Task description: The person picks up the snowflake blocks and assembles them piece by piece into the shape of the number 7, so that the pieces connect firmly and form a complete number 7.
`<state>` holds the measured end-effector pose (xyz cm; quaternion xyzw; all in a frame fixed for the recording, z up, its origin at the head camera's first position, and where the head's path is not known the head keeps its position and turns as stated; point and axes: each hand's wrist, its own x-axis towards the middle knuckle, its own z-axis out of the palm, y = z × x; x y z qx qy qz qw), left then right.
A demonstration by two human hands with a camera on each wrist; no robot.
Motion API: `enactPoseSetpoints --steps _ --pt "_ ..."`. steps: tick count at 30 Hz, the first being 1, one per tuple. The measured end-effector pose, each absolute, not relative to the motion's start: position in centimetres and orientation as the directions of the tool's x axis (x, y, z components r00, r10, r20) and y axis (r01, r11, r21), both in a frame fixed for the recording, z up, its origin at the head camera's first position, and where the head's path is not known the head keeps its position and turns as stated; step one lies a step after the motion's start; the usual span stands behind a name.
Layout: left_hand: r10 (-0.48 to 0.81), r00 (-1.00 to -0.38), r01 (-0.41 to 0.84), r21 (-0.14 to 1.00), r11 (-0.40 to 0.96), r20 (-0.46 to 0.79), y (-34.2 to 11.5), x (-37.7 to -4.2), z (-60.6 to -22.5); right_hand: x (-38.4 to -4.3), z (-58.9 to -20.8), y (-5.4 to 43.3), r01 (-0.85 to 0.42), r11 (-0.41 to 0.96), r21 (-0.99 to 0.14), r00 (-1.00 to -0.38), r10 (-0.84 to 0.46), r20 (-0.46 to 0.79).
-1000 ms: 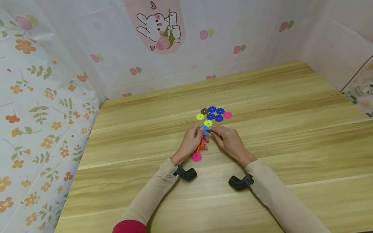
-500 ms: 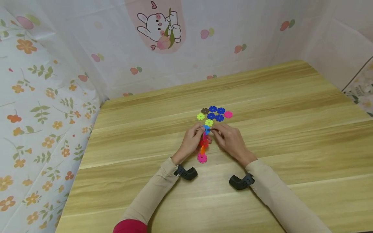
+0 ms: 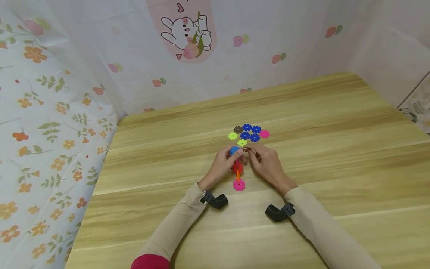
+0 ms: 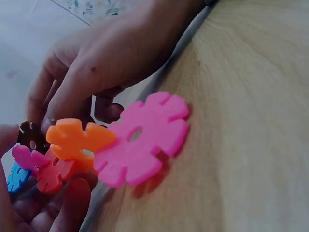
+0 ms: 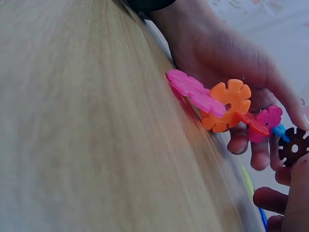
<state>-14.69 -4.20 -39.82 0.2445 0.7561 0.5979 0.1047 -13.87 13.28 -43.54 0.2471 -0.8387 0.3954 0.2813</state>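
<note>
My left hand (image 3: 220, 166) holds a chain of interlocking notched plastic discs, thumb against the blue disc (image 3: 234, 150) at its far end. From there the chain runs toward me through a small pink disc (image 4: 28, 159), a red disc (image 4: 54, 173) and an orange disc (image 4: 72, 140) to the pink end disc (image 3: 239, 185), which hangs close over the table. My right hand (image 3: 268, 162) pinches a brown disc (image 5: 295, 146) between thumb and fingers, right at the blue disc. In the head view the right fingers mostly hide the brown disc.
Loose discs lie flat just beyond my hands on the wooden table (image 3: 319, 160): several blue discs (image 3: 245, 135), two yellow-green discs (image 3: 233, 136), another brown disc (image 3: 238, 129) and a pink disc (image 3: 264, 133). A patterned cloth (image 3: 134, 56) hangs behind the table.
The chain's near end has swung right, and the blue disc has turned flatter toward the head camera under my left thumb. Both hands stay nearly in place; the loose discs lie as before.
</note>
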Motion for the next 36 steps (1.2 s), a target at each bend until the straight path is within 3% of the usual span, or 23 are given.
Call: enactPoseSetpoints --steps 7,12,19,29,36 --pt "0.472 -0.874 0.203 0.969 0.144 0.113 -4.5 -14.7 -39.7 -14.2 -43.6 13.0 -0.549 0.600 -0.583 -0.789 -0.141 0.598" --pt "0.417 -0.900 0.197 0.971 0.135 0.125 -4.5 -14.6 -39.8 -14.4 -43.7 13.2 -0.487 0.674 -0.556 -0.834 -0.170 0.525" --pt "0.401 -0.907 0.195 0.972 0.131 0.128 -4.4 -14.6 -39.9 -14.9 -43.7 12.9 -0.500 0.753 -0.428 -0.835 -0.290 0.467" --pt "0.406 -0.903 0.189 0.978 0.086 0.139 -4.5 -14.7 -39.8 -14.7 -43.8 12.9 -0.538 0.718 -0.442 -0.786 -0.237 0.571" --pt "0.422 -0.895 0.196 0.977 0.079 0.145 -4.3 -14.7 -39.9 -14.2 -43.7 13.6 -0.411 0.787 -0.460 -0.869 -0.185 0.460"
